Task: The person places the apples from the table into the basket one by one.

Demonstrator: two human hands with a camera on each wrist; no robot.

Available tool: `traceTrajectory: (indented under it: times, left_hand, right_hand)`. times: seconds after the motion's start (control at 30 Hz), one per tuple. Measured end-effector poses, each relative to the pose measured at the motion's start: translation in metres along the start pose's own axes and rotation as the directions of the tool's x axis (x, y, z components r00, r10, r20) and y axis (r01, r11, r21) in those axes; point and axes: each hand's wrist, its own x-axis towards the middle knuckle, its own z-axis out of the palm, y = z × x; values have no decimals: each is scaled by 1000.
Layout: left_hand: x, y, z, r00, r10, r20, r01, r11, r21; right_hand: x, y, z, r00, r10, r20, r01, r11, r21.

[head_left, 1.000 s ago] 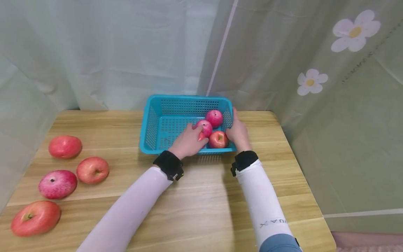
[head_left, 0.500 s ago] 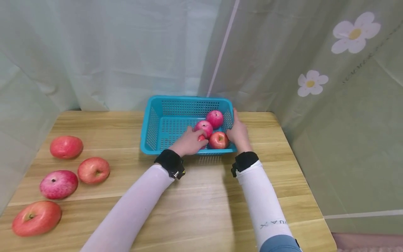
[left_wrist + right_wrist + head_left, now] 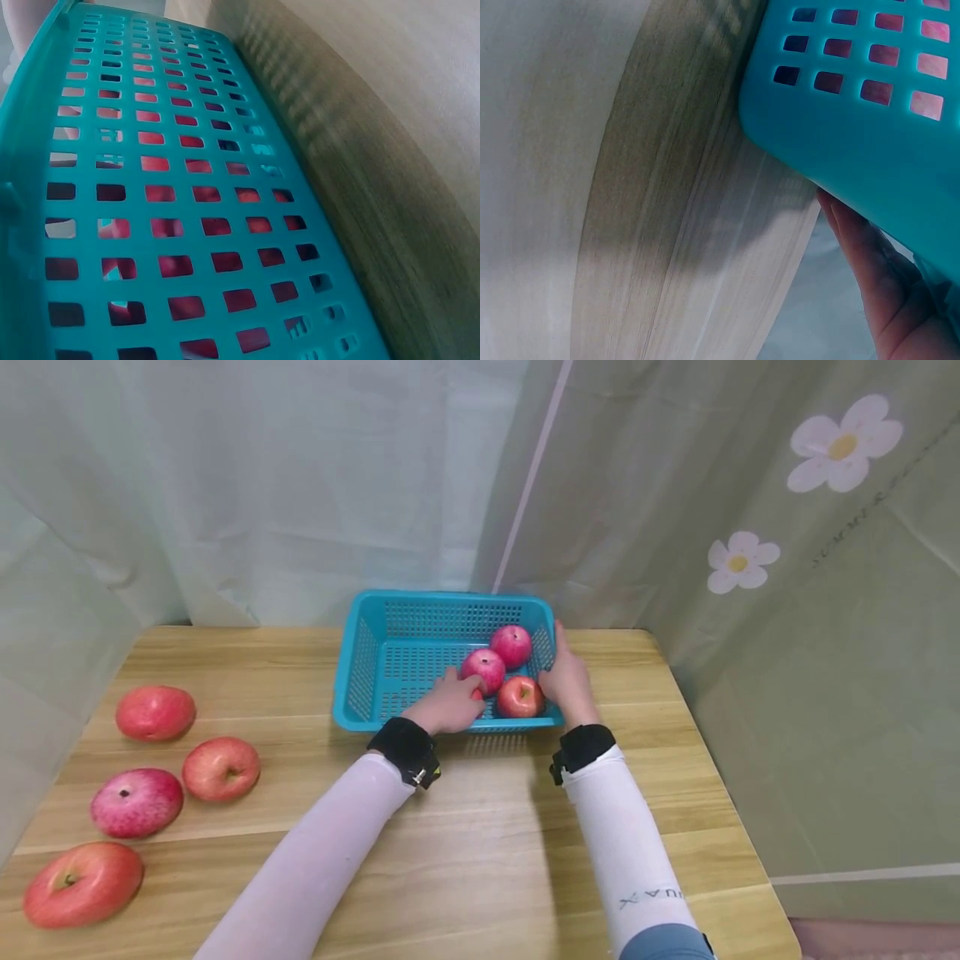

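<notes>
Inside a blue plastic basket (image 3: 348, 723), my left hand (image 3: 447, 706) holds a red apple (image 3: 477, 694) close to the near wall. Most of that apple is hidden by the fingers. Two pinkish apples, one in front (image 3: 483, 670) and one behind (image 3: 512, 646), lie at the basket's right half, beside an orange-red apple (image 3: 521, 697). My right hand (image 3: 568, 687) grips the basket's right end. In the right wrist view the right hand's fingers (image 3: 870, 270) touch the basket's outer wall (image 3: 832, 157). Red shows through the perforated basket wall (image 3: 135, 232) in the left wrist view, where the left hand is hidden.
Several apples lie on the wooden table (image 3: 465, 860) at the left: a red one (image 3: 155, 712), an orange-red one (image 3: 221, 768), a pink one (image 3: 137, 802) and a large one (image 3: 83, 885). A curtain (image 3: 300, 485) hangs right behind the basket.
My left hand has shifted slightly toward the near wall with its apple, and less of that apple shows. The right hand keeps its grip on the basket. The table apples stay put.
</notes>
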Motion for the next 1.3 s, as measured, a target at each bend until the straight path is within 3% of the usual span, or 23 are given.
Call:
traceTrajectory:
  times: [0.4,1.3]
  left_hand:
    - [-2,0,1,1000,-17,10,18,999,-41]
    - [-1,-2,3,1000,-11,2,11,999,-36]
  right_hand:
    - [1,0,0,1000,10,0,-10,1000,20]
    - [1,-1,0,1000,19,6,-19,999,26]
